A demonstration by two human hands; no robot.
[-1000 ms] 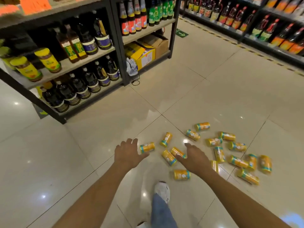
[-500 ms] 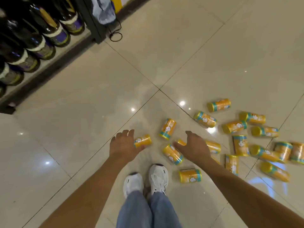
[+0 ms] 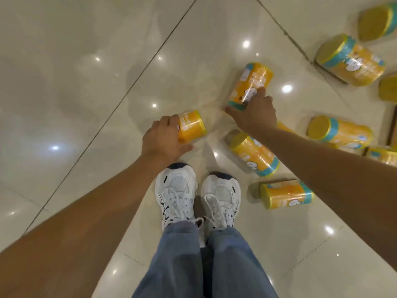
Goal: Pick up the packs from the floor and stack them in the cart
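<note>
Packs [image 3: 253, 155] lie scattered on the floor [image 3: 86, 82], mostly to yr right. Yr left hand [image 3: 163, 138] grips the near pack [image 3: 192, 126] just ahead of yr shoes [image 3: 178, 190]; yr right hand [image 3: 254, 116] curls round the far pack [image 3: 250, 82] at its lower end. Can't tell if either's lifted.

Bare forearms, blue jeans [image 3: 189, 261], and white laced sneakers [image 3: 177, 194] with dark toe caps and black side lines.

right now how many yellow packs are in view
9: a pack in the left hand, another in the right hand, two by the right shoe, one past the right forearm, four toward the right edge. A sliver behind it may be a tenth.
</note>
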